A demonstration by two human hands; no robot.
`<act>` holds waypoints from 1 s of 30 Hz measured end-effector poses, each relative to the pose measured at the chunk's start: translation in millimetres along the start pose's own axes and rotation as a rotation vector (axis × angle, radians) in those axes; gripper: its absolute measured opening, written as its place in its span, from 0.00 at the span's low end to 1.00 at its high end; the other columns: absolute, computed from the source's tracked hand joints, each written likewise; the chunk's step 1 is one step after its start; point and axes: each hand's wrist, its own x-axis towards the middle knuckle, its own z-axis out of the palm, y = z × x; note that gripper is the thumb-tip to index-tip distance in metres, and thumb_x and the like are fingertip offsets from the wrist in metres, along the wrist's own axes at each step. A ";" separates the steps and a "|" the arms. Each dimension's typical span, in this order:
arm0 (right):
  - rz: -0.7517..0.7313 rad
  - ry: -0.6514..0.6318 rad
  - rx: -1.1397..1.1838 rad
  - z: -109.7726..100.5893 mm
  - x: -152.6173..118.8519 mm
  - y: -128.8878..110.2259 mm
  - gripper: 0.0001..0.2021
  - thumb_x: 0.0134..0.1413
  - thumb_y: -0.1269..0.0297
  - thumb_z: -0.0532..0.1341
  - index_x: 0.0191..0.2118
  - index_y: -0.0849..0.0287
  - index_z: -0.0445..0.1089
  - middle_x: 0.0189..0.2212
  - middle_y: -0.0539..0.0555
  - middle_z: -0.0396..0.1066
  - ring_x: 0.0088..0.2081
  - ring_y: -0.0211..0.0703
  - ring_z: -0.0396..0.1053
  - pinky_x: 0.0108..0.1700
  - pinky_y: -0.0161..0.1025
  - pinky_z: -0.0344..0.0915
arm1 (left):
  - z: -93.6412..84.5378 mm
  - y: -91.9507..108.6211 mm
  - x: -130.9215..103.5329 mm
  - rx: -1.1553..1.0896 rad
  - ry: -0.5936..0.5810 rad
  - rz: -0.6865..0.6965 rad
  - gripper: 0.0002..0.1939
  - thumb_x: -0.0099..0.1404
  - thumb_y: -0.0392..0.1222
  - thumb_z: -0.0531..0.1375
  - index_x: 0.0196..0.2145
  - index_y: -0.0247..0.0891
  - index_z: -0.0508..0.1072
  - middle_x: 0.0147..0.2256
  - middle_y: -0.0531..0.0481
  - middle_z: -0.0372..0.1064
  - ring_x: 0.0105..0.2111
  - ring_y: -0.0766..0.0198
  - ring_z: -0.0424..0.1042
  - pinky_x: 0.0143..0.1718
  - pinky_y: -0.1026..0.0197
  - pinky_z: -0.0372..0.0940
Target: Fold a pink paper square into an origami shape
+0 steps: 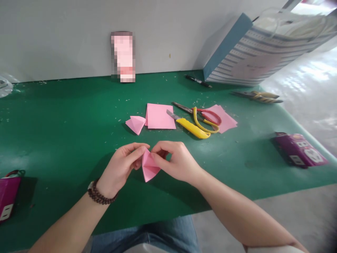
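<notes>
A folded pink paper (149, 170) is held above the green table between both hands. My left hand (125, 162) pinches its upper left edge, fingers closed. From the other side my right hand (175, 160) grips the paper between thumb and fingers, which hide part of it. Beyond the hands lies another folded pink paper piece (137, 123), with pointed corners. Beside it is a stack of square pink paper sheets (160, 117). The tip of a yellow utility knife (193, 128) rests on that stack.
Scissors with red and yellow handles (207, 117) lie partly over more pink sheets (223, 119). Farther back are a black pen (198, 81), pliers (259, 96) and a striped paper bag (237, 58). Purple packs (301, 149) sit at both sides. A pixelated upright object (123, 56) leans on the wall.
</notes>
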 end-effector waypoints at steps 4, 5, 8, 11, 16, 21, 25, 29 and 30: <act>0.006 -0.010 0.010 0.2 -0.4 -0.9 0.07 0.52 0.73 0.58 0.25 0.58 0.69 0.22 0.46 0.70 0.23 0.32 0.65 0.26 0.30 0.62 | 1.2 -1.7 -0.7 0.052 -0.021 0.041 0.18 0.55 0.54 0.67 0.26 0.35 0.73 0.23 0.54 0.62 0.22 0.71 0.57 0.24 0.66 0.55; 0.010 -0.018 0.014 0.7 -0.6 -1.2 0.07 0.51 0.73 0.58 0.25 0.58 0.69 0.22 0.46 0.70 0.23 0.32 0.65 0.26 0.30 0.62 | 1.7 -2.4 -0.5 0.050 -0.019 0.059 0.18 0.55 0.54 0.67 0.25 0.35 0.72 0.22 0.55 0.61 0.22 0.72 0.56 0.23 0.67 0.54; 0.029 -0.038 0.033 2.1 -0.8 -1.8 0.07 0.51 0.73 0.57 0.25 0.58 0.69 0.22 0.46 0.70 0.23 0.32 0.65 0.27 0.30 0.62 | 3.0 -6.3 1.4 0.018 0.013 0.100 0.18 0.55 0.51 0.67 0.21 0.35 0.69 0.19 0.57 0.56 0.21 0.73 0.52 0.22 0.69 0.51; 0.050 -0.067 0.066 2.0 0.4 -1.1 0.07 0.52 0.72 0.57 0.26 0.58 0.69 0.22 0.46 0.70 0.24 0.32 0.65 0.27 0.30 0.62 | 2.9 -9.8 3.1 0.002 0.038 0.116 0.18 0.55 0.50 0.68 0.20 0.35 0.69 0.19 0.58 0.56 0.20 0.74 0.51 0.21 0.70 0.51; 0.037 0.035 0.003 -1.7 1.8 1.0 0.07 0.50 0.72 0.57 0.24 0.58 0.67 0.21 0.46 0.68 0.23 0.32 0.63 0.26 0.30 0.60 | -1.7 -4.9 -1.4 0.082 0.048 0.159 0.19 0.63 0.58 0.59 0.36 0.39 0.75 0.33 0.50 0.70 0.29 0.67 0.68 0.30 0.65 0.65; -0.035 0.094 -0.132 -0.3 -0.9 2.7 0.07 0.50 0.72 0.57 0.23 0.58 0.65 0.21 0.46 0.66 0.23 0.32 0.61 0.27 0.30 0.58 | -2.0 1.1 -9.7 0.649 0.147 0.457 0.12 0.65 0.49 0.59 0.34 0.38 0.73 0.33 0.51 0.71 0.29 0.67 0.70 0.28 0.66 0.65; -0.053 0.057 -0.160 3.6 -1.0 4.2 0.08 0.50 0.72 0.58 0.23 0.58 0.63 0.20 0.46 0.65 0.22 0.31 0.60 0.27 0.30 0.56 | 1.5 -3.1 -10.0 0.932 0.209 0.690 0.08 0.67 0.39 0.57 0.29 0.37 0.69 0.28 0.54 0.66 0.26 0.70 0.66 0.28 0.67 0.62; -0.037 -0.012 -0.178 4.6 1.4 5.5 0.08 0.53 0.70 0.57 0.24 0.58 0.63 0.20 0.46 0.64 0.22 0.31 0.59 0.26 0.30 0.54 | 1.3 -5.3 -8.1 1.016 0.194 0.715 0.11 0.67 0.36 0.55 0.25 0.37 0.66 0.25 0.55 0.62 0.24 0.71 0.63 0.26 0.67 0.58; -0.041 -0.019 -0.184 4.6 1.7 5.9 0.08 0.53 0.70 0.56 0.24 0.58 0.62 0.20 0.45 0.63 0.22 0.32 0.58 0.26 0.31 0.53 | 0.8 -5.3 -7.9 1.022 0.184 0.703 0.11 0.66 0.36 0.55 0.25 0.37 0.66 0.25 0.55 0.62 0.24 0.71 0.63 0.26 0.67 0.58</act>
